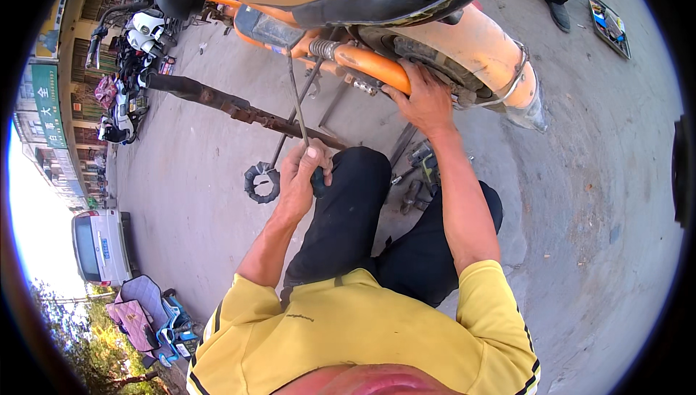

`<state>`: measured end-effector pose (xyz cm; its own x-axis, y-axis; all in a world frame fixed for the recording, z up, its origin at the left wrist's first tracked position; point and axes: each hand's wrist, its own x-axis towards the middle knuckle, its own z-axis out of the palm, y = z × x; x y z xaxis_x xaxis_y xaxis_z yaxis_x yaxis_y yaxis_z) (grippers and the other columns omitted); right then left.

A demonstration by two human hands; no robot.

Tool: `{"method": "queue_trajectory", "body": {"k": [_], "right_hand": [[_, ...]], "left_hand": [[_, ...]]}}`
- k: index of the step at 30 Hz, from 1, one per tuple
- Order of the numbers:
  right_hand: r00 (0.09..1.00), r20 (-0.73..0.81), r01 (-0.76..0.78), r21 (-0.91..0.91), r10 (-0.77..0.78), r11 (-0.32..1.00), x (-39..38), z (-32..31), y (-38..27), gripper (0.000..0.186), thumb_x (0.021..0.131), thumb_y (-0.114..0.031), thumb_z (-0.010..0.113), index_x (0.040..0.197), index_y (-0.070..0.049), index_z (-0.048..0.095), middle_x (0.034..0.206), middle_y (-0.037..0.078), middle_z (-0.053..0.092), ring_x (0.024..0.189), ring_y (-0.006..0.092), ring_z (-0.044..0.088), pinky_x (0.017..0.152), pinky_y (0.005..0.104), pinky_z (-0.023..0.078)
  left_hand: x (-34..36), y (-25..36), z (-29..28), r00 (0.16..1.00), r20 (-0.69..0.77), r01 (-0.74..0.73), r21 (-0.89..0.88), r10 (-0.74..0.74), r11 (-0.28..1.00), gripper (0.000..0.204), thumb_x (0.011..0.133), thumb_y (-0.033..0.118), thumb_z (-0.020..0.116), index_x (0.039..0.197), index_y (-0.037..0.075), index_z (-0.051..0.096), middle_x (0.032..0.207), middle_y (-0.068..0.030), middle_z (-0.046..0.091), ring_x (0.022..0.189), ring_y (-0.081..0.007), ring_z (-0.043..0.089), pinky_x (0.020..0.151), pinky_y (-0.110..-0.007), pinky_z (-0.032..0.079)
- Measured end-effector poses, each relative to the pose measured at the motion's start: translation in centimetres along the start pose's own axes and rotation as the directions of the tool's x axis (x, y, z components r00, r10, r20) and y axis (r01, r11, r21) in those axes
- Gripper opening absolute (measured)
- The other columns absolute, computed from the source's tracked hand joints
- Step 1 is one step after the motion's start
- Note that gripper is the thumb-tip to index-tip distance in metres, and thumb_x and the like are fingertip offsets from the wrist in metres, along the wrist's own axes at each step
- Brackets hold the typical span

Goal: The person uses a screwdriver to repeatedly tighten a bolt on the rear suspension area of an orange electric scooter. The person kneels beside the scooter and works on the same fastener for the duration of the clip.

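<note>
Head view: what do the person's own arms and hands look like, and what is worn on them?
Both forearms are bare, and the left hand and right hand wear no gloves. No watch or ring shows. Short yellow sleeves with dark stripe trim near the hems cover the upper arms.

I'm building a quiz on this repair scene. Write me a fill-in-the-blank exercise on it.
1. The left hand grips a long ____ by its dark handle.
2. The right hand rests on the scooter's ____ coloured frame tube.
3. The person's shirt is ____.

Missing words: screwdriver; orange; yellow
</note>
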<state>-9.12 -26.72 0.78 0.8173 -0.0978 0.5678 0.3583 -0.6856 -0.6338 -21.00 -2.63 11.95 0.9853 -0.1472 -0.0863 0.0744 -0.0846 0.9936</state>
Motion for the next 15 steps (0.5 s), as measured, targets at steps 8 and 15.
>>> {"method": "queue_trajectory", "body": {"k": [8, 15], "right_hand": [[1.0, 0.023, -0.001, 0.072, -0.001, 0.997, 0.0, -0.9, -0.6, 0.058, 0.085, -0.033, 0.082, 0.133, -0.01, 0.06, 0.115, 0.015, 0.07, 0.105, 0.0392, 0.068, 0.086, 0.0488, 0.055], [0.997, 0.07, -0.034, 0.047, 0.031, 0.998, -0.2, -0.8, -1.3, 0.057, 0.087, -0.032, 0.08, 0.135, -0.009, 0.059, 0.119, 0.017, 0.068, 0.107, 0.0417, 0.067, 0.087, 0.0499, 0.055]], "left_hand": [[0.1, -0.1, -0.7, 0.987, 0.159, -0.107, 0.507, 0.029, 0.855, 0.049, 0.114, 0.039, 0.042, 0.087, 0.0, 0.055, 0.083, -0.0088, 0.057, 0.08, -0.0195, 0.059, 0.075, -0.035, 0.05], [4.5, 1.1, -0.8, 0.929, 0.371, -0.239, 0.599, -0.001, 0.765, 0.024, 0.109, 0.019, 0.056, 0.104, -0.003, 0.063, 0.092, -0.0096, 0.065, 0.089, -0.0201, 0.062, 0.083, -0.036, 0.05]]}}
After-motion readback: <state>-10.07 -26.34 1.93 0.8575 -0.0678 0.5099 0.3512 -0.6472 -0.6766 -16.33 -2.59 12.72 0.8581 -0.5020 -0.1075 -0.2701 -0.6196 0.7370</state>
